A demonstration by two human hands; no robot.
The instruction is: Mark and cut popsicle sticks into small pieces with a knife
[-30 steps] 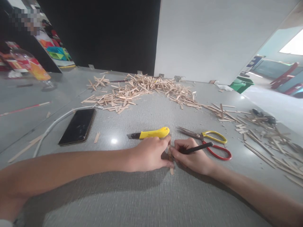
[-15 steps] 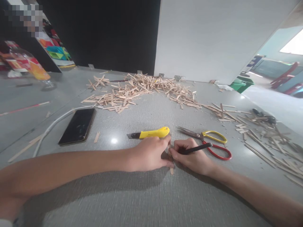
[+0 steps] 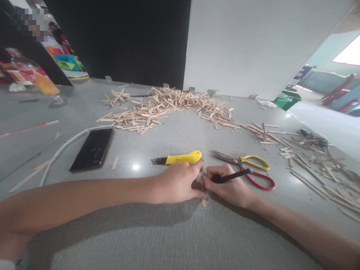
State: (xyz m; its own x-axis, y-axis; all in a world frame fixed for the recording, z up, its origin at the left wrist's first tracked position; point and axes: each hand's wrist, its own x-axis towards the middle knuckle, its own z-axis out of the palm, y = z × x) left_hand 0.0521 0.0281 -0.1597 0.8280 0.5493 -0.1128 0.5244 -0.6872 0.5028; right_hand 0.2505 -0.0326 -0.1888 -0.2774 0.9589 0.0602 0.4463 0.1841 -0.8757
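Note:
My left hand (image 3: 181, 183) grips a small flat wooden stick (image 3: 204, 203) against the grey tabletop; the stick's near end sticks out below my thumb, and most of the rest is hidden by the fingers. In my right hand (image 3: 226, 187) is a black pen (image 3: 235, 175), slanted, its tip down beside the stick; the tip itself is hidden by the fingers. Just beyond my left hand lies a yellow utility knife (image 3: 182, 158) with its blade end to the left. Scissors (image 3: 239, 162) with one yellow and one red handle lie beyond my right hand.
A wide heap of wooden sticks (image 3: 168, 103) spreads along the back, with loose strips (image 3: 312, 183) at the right. A phone (image 3: 92, 150) and a white cable (image 3: 63, 148) lie at left. Farther left, a bottle (image 3: 42, 80) is tilted in view. Black and white panels (image 3: 233, 45) stand behind.

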